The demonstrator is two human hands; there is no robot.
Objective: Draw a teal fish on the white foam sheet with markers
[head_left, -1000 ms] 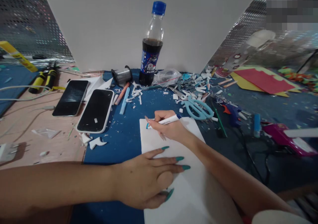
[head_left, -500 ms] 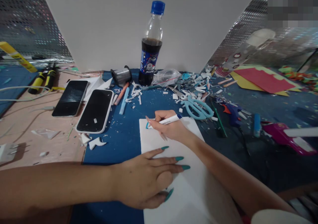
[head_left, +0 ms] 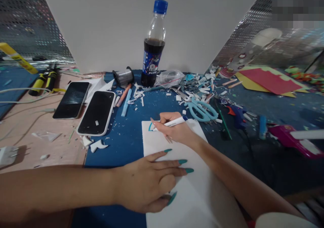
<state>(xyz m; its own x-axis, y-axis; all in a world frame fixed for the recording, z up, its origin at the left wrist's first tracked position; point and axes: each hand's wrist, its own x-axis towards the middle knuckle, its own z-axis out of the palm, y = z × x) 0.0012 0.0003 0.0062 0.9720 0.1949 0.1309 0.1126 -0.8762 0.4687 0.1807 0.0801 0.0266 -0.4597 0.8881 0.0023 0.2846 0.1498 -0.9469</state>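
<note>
A white sheet (head_left: 182, 194), looking like paper or thin board, lies before me on the blue table surface. My left hand (head_left: 149, 180) rests flat on it, fingers spread and pointing right, with long green nails. Farther up the sheet, my right hand (head_left: 177, 128) grips a white marker (head_left: 174, 121) with a dark blue end. The marker's tip is hidden behind the fingers. Beside those fingers, near the sheet's top left corner, is a small blue curved drawing (head_left: 151, 126). Light blue scissors (head_left: 201, 110) lie just beyond the right hand.
A Pepsi bottle (head_left: 153, 57) stands upright behind the sheet, against a white board (head_left: 101, 22). Two phones (head_left: 97, 111) lie to the left. White scraps (head_left: 202, 81) litter the back. On the right are a magenta glue gun (head_left: 291, 137) and red paper (head_left: 270, 79).
My right hand and the marker have shifted slightly right, and more of the blue drawing shows, with a line along its base. My left hand has stayed in place.
</note>
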